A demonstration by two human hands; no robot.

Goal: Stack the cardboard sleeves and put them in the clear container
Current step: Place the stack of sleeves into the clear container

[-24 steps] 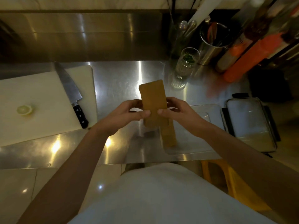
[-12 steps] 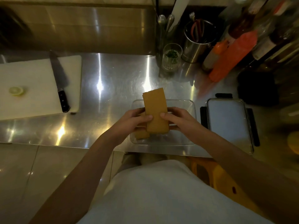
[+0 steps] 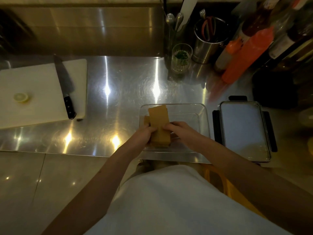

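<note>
A stack of brown cardboard sleeves [image 3: 159, 119] lies low inside the left part of the clear container [image 3: 202, 116] on the steel counter. My left hand [image 3: 144, 133] grips the stack's left edge and my right hand [image 3: 179, 129] grips its right edge. A second brown piece [image 3: 146, 120] shows just left of the stack, partly hidden by my left hand. The stack's near end sits by the container's front wall.
The container's lid [image 3: 243, 129] lies right of it. A white cutting board [image 3: 39, 92] with a knife [image 3: 65, 87] and a lemon slice [image 3: 21, 97] is at the left. A glass [image 3: 181, 58], a steel utensil pot [image 3: 208, 39] and orange bottles [image 3: 247, 55] stand at the back right.
Both hands have lowered the sleeve stack from above the counter down into the clear container. The view has shifted so the container sits more centrally.
</note>
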